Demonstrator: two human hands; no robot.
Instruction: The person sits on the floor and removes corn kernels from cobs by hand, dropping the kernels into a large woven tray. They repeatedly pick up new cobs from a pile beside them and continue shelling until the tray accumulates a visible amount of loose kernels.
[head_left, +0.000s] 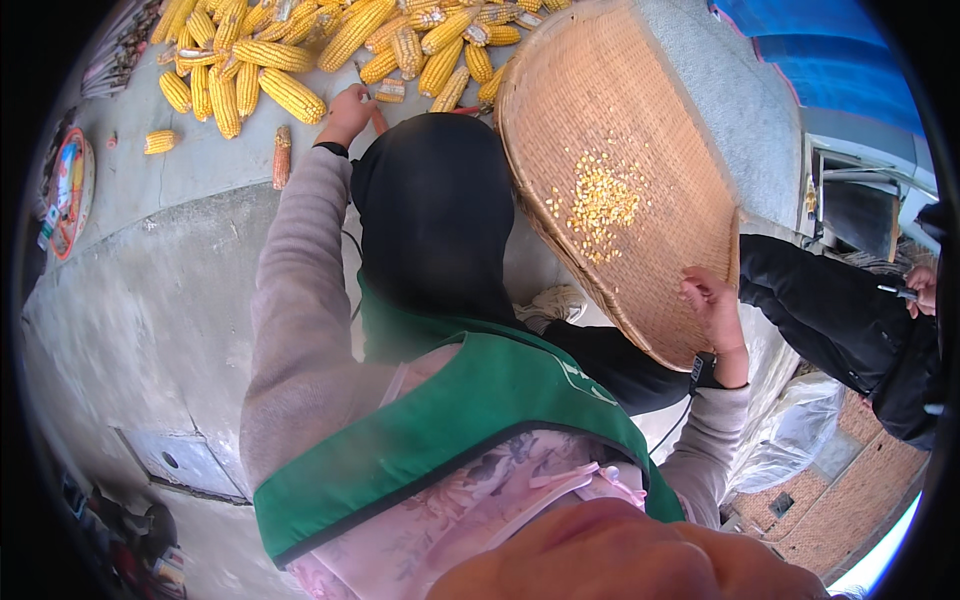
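Observation:
My left hand (349, 114) is beside my knee, at the near edge of the corn pile. Its fingers are closed on a slim tool with a dark, thin end and what looks like a reddish handle (379, 122). Yellow ears of corn (292, 95) lie just beyond it, and a mostly bare cob (281, 157) lies to its left. My right hand (709, 300) hovers over the near right part of a large woven bamboo winnowing basket (615, 82), fingers apart and loosely curled, with nothing visible in them. Loose corn kernels (604, 196) are spread in the middle of the basket.
A person in dark clothes (817, 315) stands close to the basket's right side, holding a pen-like object. A round tray (88, 180) with packets sits at the far left. Clear plastic sheeting (795, 435) lies at lower right. A short corn piece (160, 142) rests on the concrete.

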